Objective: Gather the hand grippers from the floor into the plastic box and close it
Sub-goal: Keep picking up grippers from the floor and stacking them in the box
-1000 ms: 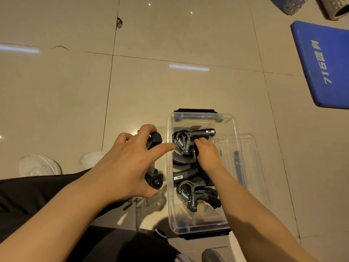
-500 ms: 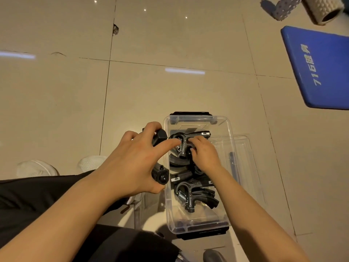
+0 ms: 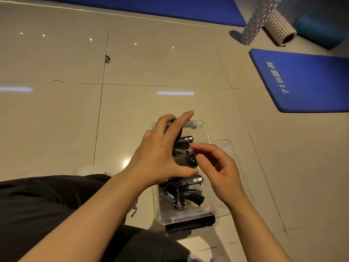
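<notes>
Left hand (image 3: 160,154) grips a black hand gripper (image 3: 184,157) above the clear rectangular plastic box (image 3: 207,133) on the floor, index finger extended. Right hand (image 3: 219,167) hovers just beside, fingers loosely curled, holding nothing. Another black gripper (image 3: 183,193) lies in the box's near end.

The floor is made of large glossy beige tiles (image 3: 170,69) with thin dark joints, and it reflects small ceiling lights. On the far right lies a blue foam mat with pale letters (image 3: 306,82). Beyond it rest two grey knobbed foam rollers (image 3: 279,29), touching each other.
</notes>
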A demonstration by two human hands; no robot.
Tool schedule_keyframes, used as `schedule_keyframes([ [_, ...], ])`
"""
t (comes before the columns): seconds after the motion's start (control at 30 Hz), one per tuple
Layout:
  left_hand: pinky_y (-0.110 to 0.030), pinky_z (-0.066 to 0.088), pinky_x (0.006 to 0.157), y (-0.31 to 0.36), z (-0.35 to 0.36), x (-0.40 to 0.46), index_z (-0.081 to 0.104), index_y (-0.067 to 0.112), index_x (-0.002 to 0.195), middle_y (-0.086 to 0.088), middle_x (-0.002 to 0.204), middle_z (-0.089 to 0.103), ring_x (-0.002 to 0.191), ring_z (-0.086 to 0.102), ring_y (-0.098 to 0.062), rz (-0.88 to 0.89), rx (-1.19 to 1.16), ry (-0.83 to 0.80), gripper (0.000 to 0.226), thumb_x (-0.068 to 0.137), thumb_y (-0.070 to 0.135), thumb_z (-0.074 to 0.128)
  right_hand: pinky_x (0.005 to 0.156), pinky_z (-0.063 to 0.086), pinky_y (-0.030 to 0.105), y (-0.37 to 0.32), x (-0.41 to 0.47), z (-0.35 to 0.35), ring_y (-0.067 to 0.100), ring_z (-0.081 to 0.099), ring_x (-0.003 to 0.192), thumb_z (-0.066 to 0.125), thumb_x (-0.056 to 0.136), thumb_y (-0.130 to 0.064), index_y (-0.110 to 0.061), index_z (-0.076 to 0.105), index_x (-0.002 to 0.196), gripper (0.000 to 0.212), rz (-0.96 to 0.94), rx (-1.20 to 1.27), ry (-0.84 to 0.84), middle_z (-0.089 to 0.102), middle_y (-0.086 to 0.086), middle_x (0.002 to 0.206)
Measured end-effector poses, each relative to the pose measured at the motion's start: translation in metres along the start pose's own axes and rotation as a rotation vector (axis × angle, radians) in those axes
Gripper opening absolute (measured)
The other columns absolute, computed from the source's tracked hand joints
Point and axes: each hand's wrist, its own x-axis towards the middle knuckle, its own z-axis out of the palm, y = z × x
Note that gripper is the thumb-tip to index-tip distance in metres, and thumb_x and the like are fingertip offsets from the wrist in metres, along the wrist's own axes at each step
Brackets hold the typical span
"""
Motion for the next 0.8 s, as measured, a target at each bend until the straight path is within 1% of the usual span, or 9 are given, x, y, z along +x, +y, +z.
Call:
schedule_keyframes([
  [0.1,-0.030,0.027,0.092,0.009,0.012,-0.008,0.012,0.043,0.142,0.000,0.136,0.038,0.113,0.047,-0.019,0.031,0.081,0.083,0.101,0.055,0.069,0.056,0.081,0.052,0.024,-0.008,-0.010,-0.012,0.014,0.064,0.096,0.067,0.080,-0.028,-0.028,0.067,0.104,0.024,-0.004,-0.012,-0.043,0.068,-0.011,0.098],
  [0.2,-0.035,0.031,0.093,0.010,0.022,-0.015,0.018,0.038,0.142,-0.003,0.135,0.042,0.113,0.050,-0.021,0.062,0.137,0.135,0.097,0.060,0.069,0.058,0.080,0.054,0.026,-0.004,-0.017,-0.019,0.014,0.066,0.091,0.073,0.080,-0.015,-0.023,0.069,0.101,0.023,0.066,-0.062,-0.067,0.069,-0.007,0.093],
  [0.27,-0.032,0.030,0.095,0.007,0.025,-0.021,0.020,0.040,0.143,0.002,0.138,0.041,0.116,0.049,-0.018,0.016,0.100,0.089,0.099,0.061,0.061,0.071,0.080,0.052,0.019,0.006,-0.021,-0.021,0.006,0.065,0.089,0.071,0.081,-0.012,-0.024,0.068,0.099,0.022,0.087,-0.180,-0.025,0.069,-0.011,0.091],
  [0.33,-0.030,0.029,0.096,-0.001,0.028,-0.027,0.018,0.040,0.145,0.007,0.142,0.035,0.116,0.047,-0.015,-0.075,0.085,0.022,0.101,0.065,0.045,0.079,0.077,0.049,0.011,0.021,-0.023,-0.023,0.001,0.064,0.086,0.068,0.082,-0.011,-0.025,0.068,0.099,0.022,0.136,-0.254,0.041,0.068,-0.013,0.091],
  [0.4,-0.034,0.028,0.100,-0.011,0.034,-0.037,0.013,0.039,0.147,0.005,0.148,0.025,0.119,0.046,-0.018,-0.181,0.211,-0.072,0.098,0.071,0.041,0.077,0.070,0.047,0.009,0.039,-0.023,-0.023,0.001,0.062,0.082,0.065,0.083,-0.012,-0.022,0.069,0.099,0.020,0.232,-0.287,0.074,0.067,-0.013,0.087],
  [0.47,-0.040,0.028,0.103,-0.023,0.038,-0.046,0.015,0.037,0.147,0.002,0.151,0.017,0.124,0.043,-0.023,-0.321,0.353,-0.216,0.089,0.078,0.045,0.070,0.064,0.042,0.005,0.059,-0.024,-0.025,0.000,0.060,0.076,0.064,0.083,-0.012,-0.019,0.070,0.099,0.017,0.297,-0.373,0.054,0.065,-0.014,0.081],
  [0.53,-0.042,0.029,0.103,-0.030,0.043,-0.052,0.021,0.034,0.146,0.001,0.150,0.020,0.125,0.043,-0.024,-0.416,0.404,-0.326,0.077,0.083,0.046,0.063,0.060,0.039,0.002,0.075,-0.027,-0.028,-0.001,0.056,0.072,0.064,0.083,-0.012,-0.016,0.070,0.097,0.016,0.324,-0.461,0.020,0.062,-0.014,0.077],
  [0.67,-0.042,0.029,0.102,-0.030,0.053,-0.050,0.027,0.032,0.144,0.002,0.146,0.030,0.125,0.043,-0.021,-0.404,0.382,-0.328,0.064,0.089,0.042,0.057,0.060,0.040,0.002,0.088,-0.029,-0.038,0.002,0.057,0.075,0.063,0.085,-0.013,-0.015,0.069,0.100,0.017,0.338,-0.510,0.024,0.062,-0.009,0.080],
  [0.8,-0.041,0.034,0.099,-0.036,0.061,-0.046,0.028,0.031,0.144,0.002,0.147,0.030,0.125,0.043,-0.023,-0.441,0.408,-0.260,0.066,0.087,0.043,0.059,0.065,0.040,0.006,0.084,-0.012,-0.035,0.001,0.058,0.077,0.063,0.085,-0.014,-0.020,0.068,0.096,0.014,0.265,-0.528,-0.047,0.062,-0.012,0.080],
])
